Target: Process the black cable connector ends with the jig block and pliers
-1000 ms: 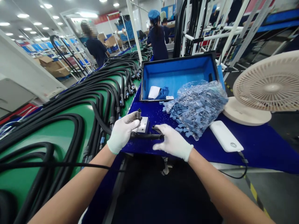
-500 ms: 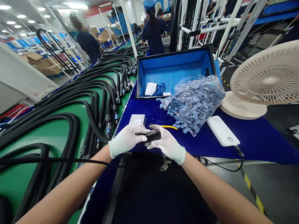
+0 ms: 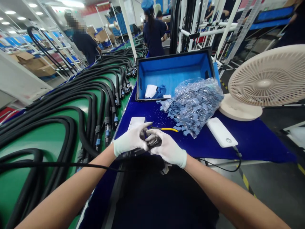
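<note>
Grasping a black connector (image 3: 154, 142), gloved hands (image 3: 130, 140) (image 3: 168, 149) near a blue crate (image 3: 173, 66) holding paper (image 3: 151, 91).

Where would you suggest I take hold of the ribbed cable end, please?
Probably the ribbed sleeve, from above on the near side: it is the thick, ridged end of the cable, lying almost level between the left hand and right hand, so it wraps easily and the ridges should resist slipping.

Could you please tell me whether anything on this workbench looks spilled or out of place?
Small blue pieces have spilled from the clear plastic bag and lie loose on the dark blue bench mat, outside the bag.
</note>
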A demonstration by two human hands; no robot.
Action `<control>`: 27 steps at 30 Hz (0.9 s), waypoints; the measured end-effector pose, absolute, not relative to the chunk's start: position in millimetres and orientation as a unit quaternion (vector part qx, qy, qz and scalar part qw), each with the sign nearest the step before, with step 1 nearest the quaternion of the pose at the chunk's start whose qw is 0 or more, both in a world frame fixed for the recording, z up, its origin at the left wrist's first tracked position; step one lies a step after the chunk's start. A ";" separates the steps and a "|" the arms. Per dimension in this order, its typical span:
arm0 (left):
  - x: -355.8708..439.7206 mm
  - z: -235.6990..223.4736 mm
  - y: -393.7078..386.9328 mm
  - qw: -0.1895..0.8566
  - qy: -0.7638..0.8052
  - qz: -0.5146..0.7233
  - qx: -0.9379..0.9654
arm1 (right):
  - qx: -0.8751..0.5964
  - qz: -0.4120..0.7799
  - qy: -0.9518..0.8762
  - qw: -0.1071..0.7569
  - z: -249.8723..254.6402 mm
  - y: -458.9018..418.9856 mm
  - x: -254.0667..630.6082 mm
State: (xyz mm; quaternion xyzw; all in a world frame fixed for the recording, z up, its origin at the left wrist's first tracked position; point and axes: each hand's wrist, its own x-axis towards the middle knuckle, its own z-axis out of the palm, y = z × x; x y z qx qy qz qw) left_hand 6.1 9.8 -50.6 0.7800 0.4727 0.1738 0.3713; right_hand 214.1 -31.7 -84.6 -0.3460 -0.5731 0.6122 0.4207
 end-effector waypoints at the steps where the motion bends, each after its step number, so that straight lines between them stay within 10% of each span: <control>1: 7.8 -51.0 2.7 0.325 0.502 0.200 0.776 | -0.359 0.605 -0.567 0.429 -84.9 -30.6 215.3; 4: 10.7 -57.2 -28.1 0.260 0.574 0.272 0.727 | -0.391 0.587 -0.506 0.496 -84.8 -34.9 213.0; 7: 7.6 -66.8 -49.5 0.454 0.562 0.362 0.589 | -0.378 0.582 -0.490 0.527 -86.3 -47.8 204.5; 12: -13.4 -62.6 -35.2 0.552 0.467 0.625 0.296 | -0.416 0.370 -0.786 0.269 -93.3 -35.9 227.7; 17: -25.1 -37.3 -2.3 0.463 0.457 0.641 0.407 | -0.624 0.038 -0.781 0.019 -96.5 8.2 276.8; 27: -19.0 -34.9 76.6 0.351 0.456 0.613 0.541 | -0.582 0.042 -0.810 -0.060 -92.7 30.4 279.5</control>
